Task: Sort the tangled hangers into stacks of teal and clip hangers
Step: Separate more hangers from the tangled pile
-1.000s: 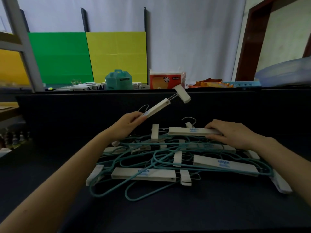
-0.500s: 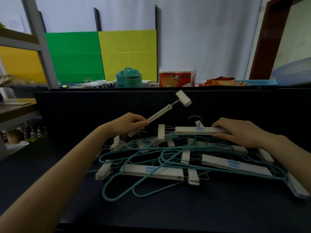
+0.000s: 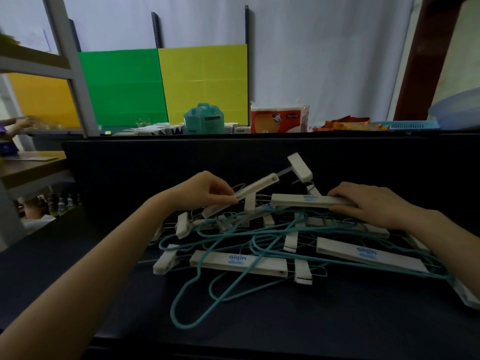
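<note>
- The tangle (image 3: 272, 237) lies in the middle of the dark counter (image 3: 324, 323), toward its back edge. In it the teal hangers (image 3: 193, 300) loop over and through the white clip hangers (image 3: 239, 261).
- The left hand (image 3: 202, 190) pinches the raised clip hanger (image 3: 255, 187) between thumb and fingers (image 3: 223, 189), at the near end of its bar. The bar tilts up and away. Its far clip (image 3: 300, 167) stands above the pile, and its low end dips in among the others.
- The right hand (image 3: 374, 203) lies on the right end of a second clip hanger (image 3: 298, 200) on top of the pile. Its fingers (image 3: 342, 201) are nearly straight and press down. Whether the thumb hooks beneath cannot be told.
- Step in hand, as I judge it: working one clip hanger out of the pile while the other hand pins the rest. Most hangers are in the tangle, so the sorting looks barely begun.
- The next move calls for lifting the raised hanger up and toward the left edge. Its lower clip and wire hook should be watched for teal loops snagging them. The right hand's pressure should keep the pile from dragging along. Once the hanger is free, it needs a bare spot on the counter to start the clip stack.
</note>
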{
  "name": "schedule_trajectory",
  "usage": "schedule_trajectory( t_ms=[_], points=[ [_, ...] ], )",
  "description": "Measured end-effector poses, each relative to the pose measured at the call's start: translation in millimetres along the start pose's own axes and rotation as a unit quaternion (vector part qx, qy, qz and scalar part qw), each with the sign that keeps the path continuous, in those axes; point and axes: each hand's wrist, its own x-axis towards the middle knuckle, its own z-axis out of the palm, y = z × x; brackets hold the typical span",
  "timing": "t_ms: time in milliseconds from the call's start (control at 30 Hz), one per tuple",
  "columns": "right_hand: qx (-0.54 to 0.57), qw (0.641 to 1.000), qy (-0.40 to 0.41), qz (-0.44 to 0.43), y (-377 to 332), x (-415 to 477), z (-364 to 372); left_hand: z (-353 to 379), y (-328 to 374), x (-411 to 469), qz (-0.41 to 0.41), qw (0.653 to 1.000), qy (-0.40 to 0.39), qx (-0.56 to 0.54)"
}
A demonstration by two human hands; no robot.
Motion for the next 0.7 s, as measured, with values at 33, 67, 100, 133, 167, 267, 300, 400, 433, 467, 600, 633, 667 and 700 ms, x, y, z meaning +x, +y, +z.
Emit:
schedule_trajectory(
  t_ms=[33, 67, 100, 133, 167, 267, 300, 400, 433, 467, 600, 633, 667, 700],
  points=[
    [0.004, 1.0, 0.002, 0.002, -1, 0, 0, 2, 1, -1, 0.002, 1.0, -0.006, 0.001],
    [0.008, 1.0, 0.002, 0.004, -2, 0, 1, 3, 2, -2, 0.004, 1.0, -0.013, 0.001],
    [0.012, 1.0, 0.0, 0.007, -3, 1, 1, 6, 3, -3, 0.006, 1.0, -0.02, 0.002],
    [0.016, 1.0, -0.003, 0.011, -5, 1, 2, 8, 4, -5, 0.01, 1.0, -0.025, 0.003],
    [0.021, 1.0, -0.004, 0.014, -5, 2, 2, 10, 4, -6, 0.012, 1.0, -0.027, 0.004],
    [0.031, 0.999, -0.004, 0.016, -6, 1, 3, 13, 3, -12, 0.018, 1.0, -0.012, 0.005],
    [0.032, 0.999, -0.005, 0.018, -6, 1, 3, 13, 2, -14, 0.018, 1.0, -0.003, 0.004],
    [0.029, 0.999, -0.011, 0.022, -7, 1, 2, 13, -1, -19, 0.022, 1.0, 0.019, -0.004],
    [0.028, 0.999, -0.013, 0.023, -8, 1, 2, 14, -2, -21, 0.025, 0.999, 0.025, -0.006],
    [0.027, 0.999, -0.013, 0.024, -9, 0, 1, 15, -2, -23, 0.026, 0.999, 0.032, -0.01],
    [0.022, 0.999, -0.011, 0.021, -14, -1, 1, 18, -6, -25, 0.022, 0.997, 0.064, -0.025],
    [0.02, 0.999, -0.013, 0.023, -15, -1, 0, 18, -7, -26, 0.016, 0.997, 0.07, -0.027],
    [0.017, 0.999, -0.014, 0.025, -16, -2, 0, 17, -8, -26, 0.012, 0.997, 0.075, -0.028],
    [0.014, 0.999, -0.015, 0.027, -17, -2, 0, 15, -9, -26, 0.009, 0.996, 0.08, -0.032]
  ],
)
